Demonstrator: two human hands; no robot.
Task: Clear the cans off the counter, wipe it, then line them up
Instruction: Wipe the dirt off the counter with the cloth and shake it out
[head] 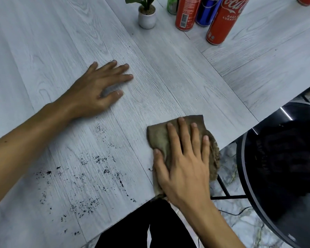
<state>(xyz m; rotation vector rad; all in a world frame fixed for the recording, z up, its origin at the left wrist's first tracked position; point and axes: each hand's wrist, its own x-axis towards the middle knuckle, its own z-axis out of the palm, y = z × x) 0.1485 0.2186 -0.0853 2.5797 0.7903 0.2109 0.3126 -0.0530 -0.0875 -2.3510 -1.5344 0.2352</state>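
Note:
My right hand [184,158] presses flat on a brown cloth [159,138] at the near right edge of the grey wood-grain counter [168,72]. My left hand [98,90] rests palm down on the counter, fingers spread, holding nothing. Black specks [97,159] are scattered over the counter between my arms. Upright cans stand at the far side: a red Coca-Cola can [224,20], a second red can [186,13], a blue can [207,11] and a green one [172,5]. Part of another red can [307,0] shows at the top right corner.
A small white pot with a green plant [147,16] stands left of the cans. A black chair [283,167] sits beyond the counter's right edge, over a marbled floor. My dark trousers [150,228] show below the near edge.

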